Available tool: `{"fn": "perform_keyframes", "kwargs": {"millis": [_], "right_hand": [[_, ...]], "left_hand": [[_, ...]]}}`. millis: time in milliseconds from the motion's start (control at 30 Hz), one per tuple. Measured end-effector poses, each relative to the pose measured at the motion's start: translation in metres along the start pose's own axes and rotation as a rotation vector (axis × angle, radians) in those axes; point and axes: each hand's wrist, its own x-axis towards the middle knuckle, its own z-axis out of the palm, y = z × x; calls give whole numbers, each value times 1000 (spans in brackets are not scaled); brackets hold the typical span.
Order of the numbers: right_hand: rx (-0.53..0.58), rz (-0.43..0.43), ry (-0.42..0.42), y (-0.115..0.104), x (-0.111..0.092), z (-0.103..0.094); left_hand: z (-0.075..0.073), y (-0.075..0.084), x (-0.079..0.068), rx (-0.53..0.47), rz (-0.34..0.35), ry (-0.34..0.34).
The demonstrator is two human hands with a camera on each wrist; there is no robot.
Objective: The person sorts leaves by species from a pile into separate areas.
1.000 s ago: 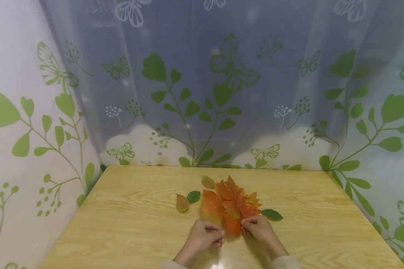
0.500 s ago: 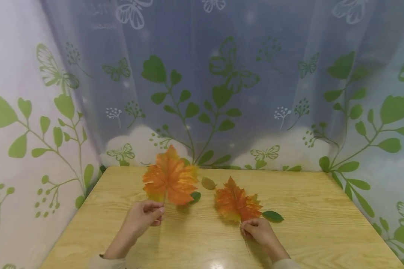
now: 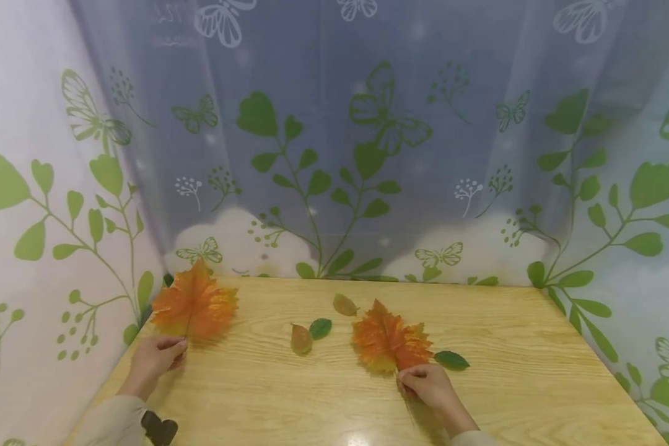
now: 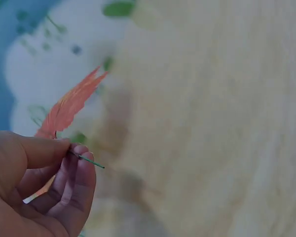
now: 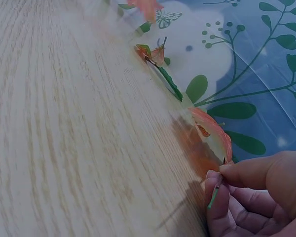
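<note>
My left hand [image 3: 157, 360] is at the left of the table and pinches the stem of an orange artificial maple leaf [image 3: 194, 303], held above the table's back left corner. In the left wrist view the leaf [image 4: 75, 105] shows edge-on, and its green stem end [image 4: 94, 162] sticks out past the fingertips. Right of centre, my right hand [image 3: 430, 385] pinches the stem of another orange maple leaf [image 3: 389, 339]. The right wrist view shows that leaf [image 5: 216, 132] tilted over the wood, with its green stem tip [image 5: 213, 197] at the curled fingers.
Between the hands lie an orange-brown small leaf [image 3: 301, 339], a green leaf [image 3: 320, 328] and a brownish leaf [image 3: 344, 304]. A dark green leaf [image 3: 451, 360] lies right of the right-hand maple leaf. Printed curtains [image 3: 323, 186] surround the wooden table [image 3: 513, 371].
My left hand has pulled one maple leaf away from the cluster at the centre and carried it to the far left. My right hand has stayed nearly in place, holding the other.
</note>
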Motion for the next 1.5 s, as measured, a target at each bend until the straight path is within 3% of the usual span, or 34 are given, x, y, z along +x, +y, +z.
{"fn": "perform_keyframes", "kwargs": {"millis": [267, 533, 767, 1100, 1500], "right_hand": [[-31, 3, -10, 0, -1, 1], [-32, 4, -12, 2, 0, 2], [-20, 2, -21, 4, 0, 2], [-47, -2, 3, 2, -2, 1], [-117, -79, 79, -39, -9, 8]], "left_hand": [[-2, -33, 17, 214, -4, 62], [-10, -37, 21, 456, 103, 157], [-14, -40, 21, 482, 76, 173], [-16, -40, 23, 488, 70, 126], [-14, -41, 25, 441, 36, 109]]}}
